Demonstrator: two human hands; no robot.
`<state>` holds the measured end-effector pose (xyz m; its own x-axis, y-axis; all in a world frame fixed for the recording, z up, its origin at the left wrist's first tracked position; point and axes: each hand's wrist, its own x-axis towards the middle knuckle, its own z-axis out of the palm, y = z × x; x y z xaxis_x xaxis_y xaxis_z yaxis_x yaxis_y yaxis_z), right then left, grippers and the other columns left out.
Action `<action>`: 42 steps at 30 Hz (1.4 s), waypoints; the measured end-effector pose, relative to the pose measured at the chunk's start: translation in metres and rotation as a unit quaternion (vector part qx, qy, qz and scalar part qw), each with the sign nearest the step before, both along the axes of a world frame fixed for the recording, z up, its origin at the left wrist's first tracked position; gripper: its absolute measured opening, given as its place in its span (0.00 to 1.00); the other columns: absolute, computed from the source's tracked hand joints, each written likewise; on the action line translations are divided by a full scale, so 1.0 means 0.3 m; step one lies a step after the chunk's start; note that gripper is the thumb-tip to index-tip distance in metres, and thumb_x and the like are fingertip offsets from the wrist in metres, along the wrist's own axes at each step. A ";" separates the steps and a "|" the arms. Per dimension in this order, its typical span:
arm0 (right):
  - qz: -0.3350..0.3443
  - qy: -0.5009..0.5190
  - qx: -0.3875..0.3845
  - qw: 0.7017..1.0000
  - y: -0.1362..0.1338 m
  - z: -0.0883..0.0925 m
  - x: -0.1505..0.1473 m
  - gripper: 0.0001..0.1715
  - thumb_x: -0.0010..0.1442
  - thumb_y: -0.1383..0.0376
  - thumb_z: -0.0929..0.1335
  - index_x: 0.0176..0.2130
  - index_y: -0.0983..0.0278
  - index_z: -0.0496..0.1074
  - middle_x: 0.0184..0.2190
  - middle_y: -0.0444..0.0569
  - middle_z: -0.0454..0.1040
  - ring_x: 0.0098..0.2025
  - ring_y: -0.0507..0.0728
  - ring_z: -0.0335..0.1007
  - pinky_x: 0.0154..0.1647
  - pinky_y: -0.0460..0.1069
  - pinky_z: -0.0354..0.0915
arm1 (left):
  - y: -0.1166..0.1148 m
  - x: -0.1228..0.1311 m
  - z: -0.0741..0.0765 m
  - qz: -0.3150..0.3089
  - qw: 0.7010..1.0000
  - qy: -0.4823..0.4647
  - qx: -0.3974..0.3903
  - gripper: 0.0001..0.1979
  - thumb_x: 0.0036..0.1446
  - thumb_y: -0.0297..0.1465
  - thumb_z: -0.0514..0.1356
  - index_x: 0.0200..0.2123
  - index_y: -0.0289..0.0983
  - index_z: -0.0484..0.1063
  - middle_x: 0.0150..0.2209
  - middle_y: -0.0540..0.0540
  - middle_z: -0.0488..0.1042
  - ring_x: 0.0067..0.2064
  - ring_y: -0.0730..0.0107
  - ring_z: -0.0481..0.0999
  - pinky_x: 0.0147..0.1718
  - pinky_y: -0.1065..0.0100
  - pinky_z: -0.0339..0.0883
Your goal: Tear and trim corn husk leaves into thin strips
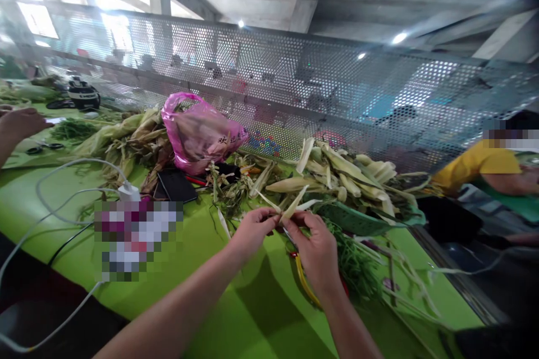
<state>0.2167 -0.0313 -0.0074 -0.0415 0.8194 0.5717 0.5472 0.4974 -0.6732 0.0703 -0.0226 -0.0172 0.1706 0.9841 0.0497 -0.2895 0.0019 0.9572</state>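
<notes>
Husk strip (295,202), tip up and rightward, long axis slanted; left hand (255,230), right hand (315,244), each grip pinching its base. Beyond: heaped husks (349,174), green tray (362,222).

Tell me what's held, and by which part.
Left grip and right grip pinch pale husk strips near their lower ends; the exact contact is hidden.

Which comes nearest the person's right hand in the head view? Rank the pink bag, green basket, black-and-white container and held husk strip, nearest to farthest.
From the right hand:
1. Husk strip: held in it.
2. Green basket: just beyond, to the right.
3. Pink bag: farther back, to the left.
4. Black-and-white container: far back, at far left.
</notes>
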 end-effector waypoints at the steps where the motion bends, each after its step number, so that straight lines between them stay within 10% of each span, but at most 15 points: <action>1: -0.004 0.026 -0.024 0.999 0.000 -0.001 -0.002 0.13 0.58 0.55 0.69 0.35 0.62 0.74 0.32 0.49 0.75 0.36 0.58 0.69 0.40 0.52 0.65 | -0.005 0.001 0.008 -0.006 1.000 0.006 0.009 0.11 0.49 0.37 0.62 0.31 0.34 0.74 0.27 0.48 0.72 0.31 0.72 0.69 0.32 0.70 0.58; 16: 0.020 0.227 -0.110 0.968 -0.006 -0.002 -0.033 0.18 0.49 0.57 0.75 0.32 0.62 0.66 0.26 0.41 0.68 0.28 0.52 0.65 0.32 0.47 0.63 | 0.001 -0.005 -0.009 0.042 0.998 0.016 0.045 0.13 0.51 0.40 0.62 0.31 0.35 0.72 0.27 0.49 0.70 0.30 0.74 0.64 0.29 0.72 0.56; 28: 0.079 0.464 -0.275 0.838 0.014 -0.028 -0.050 0.17 0.45 0.59 0.76 0.37 0.61 0.76 0.34 0.46 0.80 0.32 0.57 0.75 0.32 0.50 0.69 | -0.003 -0.002 -0.020 0.058 0.998 -0.015 -0.013 0.13 0.49 0.40 0.62 0.28 0.36 0.69 0.25 0.52 0.68 0.24 0.79 0.59 0.24 0.73 0.52; 37: 0.005 0.144 -0.070 0.987 -0.006 -0.019 -0.020 0.13 0.55 0.59 0.71 0.40 0.63 0.76 0.37 0.50 0.78 0.38 0.59 0.72 0.42 0.54 0.67 | -0.001 -0.008 -0.007 0.078 0.995 0.038 -0.037 0.07 0.50 0.34 0.58 0.27 0.36 0.67 0.23 0.50 0.70 0.23 0.77 0.60 0.24 0.72 0.52; 42: 0.000 -0.087 0.106 0.991 -0.017 0.008 -0.007 0.10 0.60 0.64 0.67 0.41 0.60 0.77 0.38 0.51 0.76 0.42 0.59 0.69 0.46 0.55 0.64 | 0.009 -0.014 -0.012 0.075 0.990 0.110 0.047 0.07 0.49 0.32 0.57 0.23 0.36 0.66 0.20 0.52 0.65 0.25 0.74 0.63 0.28 0.71 0.55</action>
